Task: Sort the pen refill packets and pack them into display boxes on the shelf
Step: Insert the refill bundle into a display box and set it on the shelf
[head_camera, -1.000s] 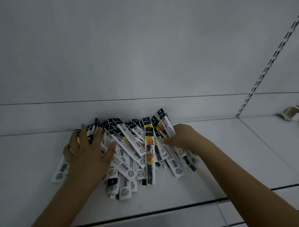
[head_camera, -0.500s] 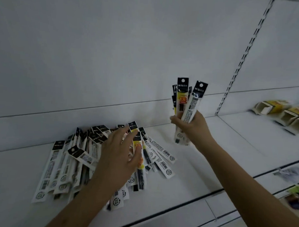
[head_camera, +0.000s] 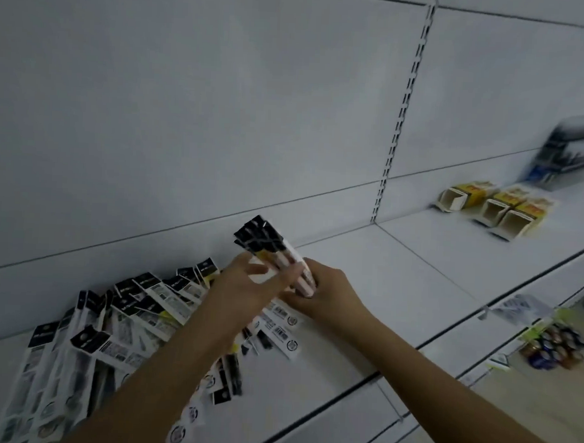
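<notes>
A small bundle of pen refill packets (head_camera: 269, 245), black-topped with white and yellow bodies, is held tilted above the white shelf (head_camera: 399, 269). My right hand (head_camera: 327, 291) grips the bundle's lower end. My left hand (head_camera: 247, 286) holds its middle, fingers wrapped over the packets. A loose heap of refill packets (head_camera: 112, 317) lies fanned out on the shelf to the left and under my forearms. Three empty yellow-and-white display boxes (head_camera: 495, 206) lie on the shelf at the far right, open ends toward me.
A slotted upright (head_camera: 400, 125) divides the white back panel. A dark blurred box (head_camera: 568, 151) stands behind the display boxes. Price-tag strips (head_camera: 517, 308) hang on the shelf's front edge, and small round items (head_camera: 556, 346) sit on a lower shelf at right.
My left hand left the heap and came up to the bundle in my right hand. The bundle dropped lower and tilted left. The view swung right, showing more of the display boxes.
</notes>
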Action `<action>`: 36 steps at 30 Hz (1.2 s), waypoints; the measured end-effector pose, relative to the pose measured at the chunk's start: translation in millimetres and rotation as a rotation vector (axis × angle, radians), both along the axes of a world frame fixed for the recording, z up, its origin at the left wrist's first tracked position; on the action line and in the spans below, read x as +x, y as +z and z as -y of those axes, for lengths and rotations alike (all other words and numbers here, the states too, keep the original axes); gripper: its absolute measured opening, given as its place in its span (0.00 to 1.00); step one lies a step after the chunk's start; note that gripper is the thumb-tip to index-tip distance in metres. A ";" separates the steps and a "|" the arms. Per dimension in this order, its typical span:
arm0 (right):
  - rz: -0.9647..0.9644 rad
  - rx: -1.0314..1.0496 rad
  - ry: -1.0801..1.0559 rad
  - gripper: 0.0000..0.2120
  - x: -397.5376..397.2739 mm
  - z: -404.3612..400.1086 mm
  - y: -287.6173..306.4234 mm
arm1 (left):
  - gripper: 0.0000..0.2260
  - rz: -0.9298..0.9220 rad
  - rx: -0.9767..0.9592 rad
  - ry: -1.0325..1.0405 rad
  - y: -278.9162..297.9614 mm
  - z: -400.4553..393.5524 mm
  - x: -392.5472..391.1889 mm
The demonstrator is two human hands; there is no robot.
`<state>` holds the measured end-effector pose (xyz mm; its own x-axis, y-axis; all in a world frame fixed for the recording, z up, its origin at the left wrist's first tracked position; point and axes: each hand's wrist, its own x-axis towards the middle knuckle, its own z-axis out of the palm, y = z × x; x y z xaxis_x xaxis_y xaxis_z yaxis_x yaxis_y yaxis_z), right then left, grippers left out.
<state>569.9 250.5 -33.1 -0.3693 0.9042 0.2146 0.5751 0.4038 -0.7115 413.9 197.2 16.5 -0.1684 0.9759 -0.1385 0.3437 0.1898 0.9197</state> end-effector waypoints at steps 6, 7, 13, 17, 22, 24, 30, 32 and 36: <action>0.194 0.002 -0.060 0.18 49.1 -7.6 -2.2 | 0.22 0.445 -0.005 -0.032 -16.3 -54.4 41.7; 0.179 0.011 -0.071 0.19 63.6 -10.6 -4.9 | 0.20 0.477 0.019 -0.057 -19.1 -60.4 54.2; 0.298 0.192 -0.101 0.33 200.7 -17.3 -24.9 | 0.08 0.629 0.152 0.005 -25.8 -96.7 146.2; 0.405 0.234 -0.300 0.33 316.1 -48.4 -41.2 | 0.05 0.704 0.162 0.089 -31.7 -124.0 213.9; 0.398 0.269 -0.285 0.30 402.8 -85.4 -65.8 | 0.01 0.767 0.120 0.118 -44.2 -151.3 291.3; 0.376 0.282 -0.280 0.28 418.5 -94.9 -69.3 | 0.04 0.741 0.097 0.080 -49.5 -160.0 308.2; 0.292 0.329 -0.278 0.23 455.8 -127.9 -68.9 | 0.06 0.675 0.132 -0.005 -41.7 -188.7 330.8; 0.258 0.355 -0.259 0.20 464.7 -138.2 -69.3 | 0.07 0.713 0.154 -0.064 -37.4 -200.1 337.5; 0.103 0.409 -0.287 0.11 479.3 -162.3 -61.0 | 0.11 0.766 0.134 -0.152 -33.5 -234.2 352.6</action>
<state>1049.2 412.8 -94.1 -0.1560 0.8221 0.5476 0.7627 0.4525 -0.4621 766.5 431.5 -17.0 0.0627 0.9972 -0.0416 -0.3807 0.0624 0.9226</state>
